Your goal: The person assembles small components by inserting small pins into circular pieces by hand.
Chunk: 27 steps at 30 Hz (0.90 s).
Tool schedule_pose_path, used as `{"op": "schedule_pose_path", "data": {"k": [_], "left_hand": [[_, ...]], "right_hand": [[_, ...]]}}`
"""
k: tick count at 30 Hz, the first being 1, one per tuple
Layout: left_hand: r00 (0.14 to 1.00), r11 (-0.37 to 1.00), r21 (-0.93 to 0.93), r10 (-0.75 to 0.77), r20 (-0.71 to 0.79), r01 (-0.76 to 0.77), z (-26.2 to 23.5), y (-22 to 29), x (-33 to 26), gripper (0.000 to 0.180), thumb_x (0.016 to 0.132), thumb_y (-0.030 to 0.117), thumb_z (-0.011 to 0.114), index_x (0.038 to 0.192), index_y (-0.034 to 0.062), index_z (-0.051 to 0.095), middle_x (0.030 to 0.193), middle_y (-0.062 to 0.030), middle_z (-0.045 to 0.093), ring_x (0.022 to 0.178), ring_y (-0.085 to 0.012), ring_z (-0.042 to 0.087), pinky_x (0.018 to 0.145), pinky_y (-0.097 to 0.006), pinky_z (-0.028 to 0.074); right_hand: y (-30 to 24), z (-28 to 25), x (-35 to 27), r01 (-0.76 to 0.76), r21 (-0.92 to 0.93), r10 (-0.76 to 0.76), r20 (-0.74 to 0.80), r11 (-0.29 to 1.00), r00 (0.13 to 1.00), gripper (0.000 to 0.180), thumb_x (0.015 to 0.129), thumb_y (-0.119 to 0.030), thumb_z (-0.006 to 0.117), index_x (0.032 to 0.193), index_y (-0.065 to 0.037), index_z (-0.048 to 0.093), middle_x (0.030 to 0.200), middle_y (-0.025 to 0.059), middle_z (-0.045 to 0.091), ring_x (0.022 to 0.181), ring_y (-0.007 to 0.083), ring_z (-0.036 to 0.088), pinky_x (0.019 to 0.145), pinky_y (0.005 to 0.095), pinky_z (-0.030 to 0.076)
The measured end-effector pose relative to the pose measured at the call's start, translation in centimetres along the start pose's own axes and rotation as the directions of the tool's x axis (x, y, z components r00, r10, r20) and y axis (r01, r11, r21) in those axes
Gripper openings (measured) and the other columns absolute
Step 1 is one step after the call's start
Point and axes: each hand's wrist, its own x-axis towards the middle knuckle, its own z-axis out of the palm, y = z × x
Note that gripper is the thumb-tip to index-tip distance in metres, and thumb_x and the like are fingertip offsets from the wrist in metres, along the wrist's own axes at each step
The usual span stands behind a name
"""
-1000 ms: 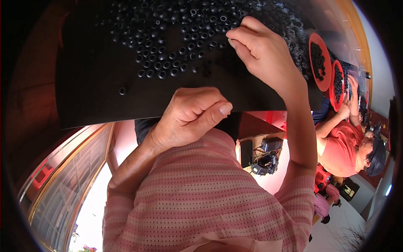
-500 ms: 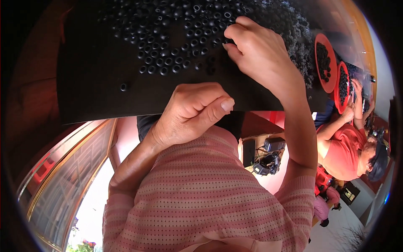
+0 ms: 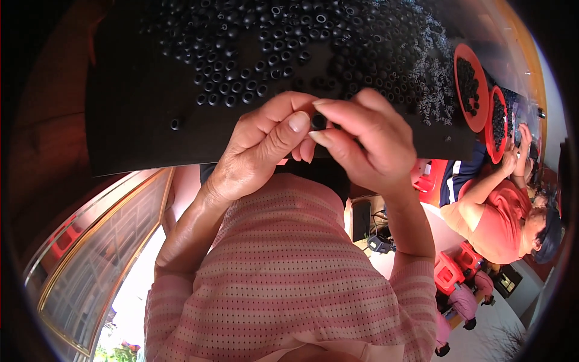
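Observation:
My left hand (image 3: 262, 148) and my right hand (image 3: 365, 142) meet fingertip to fingertip over the near edge of the black table (image 3: 132, 133). Between the thumbs and forefingers of both sits one small black ring (image 3: 318, 121). Just beyond the hands a pile of several small black rings (image 3: 265, 54) spreads over the table top. One stray ring (image 3: 175, 124) lies apart on the left. My pink striped sleeves fill the lower part of the view.
Two red bowls (image 3: 469, 105) (image 3: 498, 123) holding black pieces stand at the table's right end. Another person in a red shirt (image 3: 500, 223) works there with a hand near the bowls. Red stools (image 3: 449, 271) stand below on the right.
My right hand has drawn back from the ring pile to meet my left hand at the table's edge. A black ring is now pinched between the two hands' fingertips.

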Motion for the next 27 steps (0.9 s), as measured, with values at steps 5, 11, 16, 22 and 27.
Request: {"op": "schedule_pose_path", "data": {"k": [5, 11, 16, 22, 27], "left_hand": [[0.999, 1.0, -0.02, 0.002, 0.038, -0.001, 0.0, -0.1, 0.0, 0.037, 0.1, 0.029, 0.043, 0.119, -0.0014, 0.051, 0.081, -0.0032, 0.055, 0.069, -0.0093, 0.05, 0.061, -0.022, 0.042], [0.999, 0.996, -0.079, 0.035, 0.012, -0.034, 0.1, -0.4, 0.0, 0.031, 0.099, 0.03, 0.046, 0.107, 0.0017, 0.057, 0.073, -0.0011, 0.056, 0.061, -0.0046, 0.046, 0.052, -0.018, 0.035], [1.0, 0.998, -0.054, 0.017, 0.001, -0.016, -0.3, 0.0, 0.1, 0.035, 0.099, 0.031, 0.044, 0.092, -0.0017, 0.055, 0.076, -0.0074, 0.056, 0.056, -0.009, 0.044, 0.052, -0.022, 0.037], [1.0, 0.999, -0.035, -0.029, -0.011, 0.028, -0.1, 0.3, 0.1, 0.035, 0.098, 0.031, 0.047, 0.088, -0.0019, 0.057, 0.072, -0.005, 0.055, 0.056, -0.007, 0.044, 0.052, -0.02, 0.037], [0.999, 0.998, 0.047, 0.035, 0.041, -0.037, -0.4, 0.1, 0.0, 0.032, 0.098, 0.027, 0.047, 0.089, -0.0014, 0.057, 0.074, -0.0043, 0.055, 0.058, -0.0063, 0.046, 0.052, -0.02, 0.038]], "right_hand": [[0.0, 0.8, -1.0, 0.002, -0.036, -0.003, -0.016, 0.999, 1.0, 0.035, 0.075, 0.002, 0.072, 0.108, 0.0, 0.063, 0.068, 0.0019, 0.048, 0.054, 0.0105, 0.063, 0.043, 0.0196, 0.049], [0.2, 0.2, -1.1, -0.004, -0.08, 0.007, 0.044, 0.997, 0.999, 0.036, 0.074, -0.001, 0.072, 0.108, -0.003, 0.065, 0.066, 0.0039, 0.051, 0.05, 0.0139, 0.055, 0.043, 0.0256, 0.045], [4.3, -3.9, 1.0, -0.101, -0.415, 0.065, -0.098, 0.904, 0.993, 0.012, 0.078, 0.0, 0.066, 0.089, -0.005, 0.063, 0.076, 0.0078, 0.056, 0.06, 0.0221, 0.056, 0.053, 0.0309, 0.044], [5.8, -3.9, 4.1, 0.037, -0.625, 0.129, 0.218, 0.78, 0.967, 0.015, 0.082, -0.004, 0.064, 0.097, -0.006, 0.064, 0.087, 0.0059, 0.056, 0.068, 0.0228, 0.058, 0.059, 0.0312, 0.046], [3.7, -3.1, 6.8, -0.038, -0.694, 0.39, 0.357, 0.719, 0.849, 0.005, 0.083, -0.009, 0.06, 0.084, -0.005, 0.058, 0.082, 0.011, 0.047, 0.073, 0.0313, 0.057, 0.063, 0.0418, 0.045]]}}
